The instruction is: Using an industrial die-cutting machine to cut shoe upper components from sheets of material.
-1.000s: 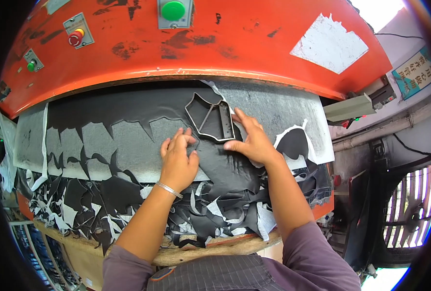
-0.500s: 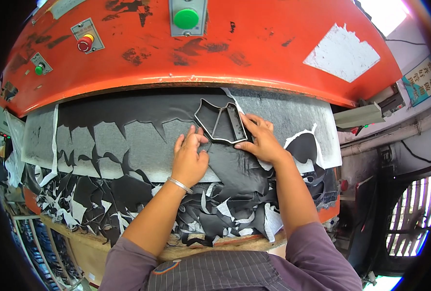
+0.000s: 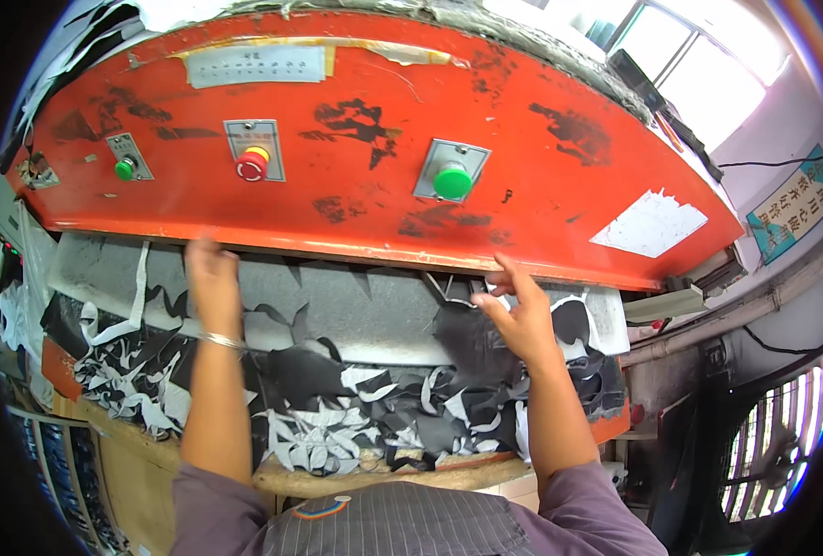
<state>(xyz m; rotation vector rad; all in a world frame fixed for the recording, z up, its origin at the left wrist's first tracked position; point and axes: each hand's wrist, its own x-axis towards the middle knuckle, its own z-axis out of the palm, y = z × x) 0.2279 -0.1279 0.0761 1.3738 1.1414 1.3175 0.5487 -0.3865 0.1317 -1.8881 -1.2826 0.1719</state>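
Black sheet [image 3: 476, 345] is partly covered by the orange press [image 3: 291, 208]. The left hand's [image 3: 214, 285] grip, blurred, cannot be determined; the right hand's [image 3: 528, 320] is wide and empty near the metal die [image 3: 445, 295], half hidden beneath the press edge. Positioning seems completed; hand clearance is called for.

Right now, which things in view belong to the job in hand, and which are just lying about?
Likely in the job: orange machine; metal frame, partly hidden at its edge; black sheet by the right hand; pale board below.

Apparently just lying about: black and white scraps along the near edge; plastic bag at left.
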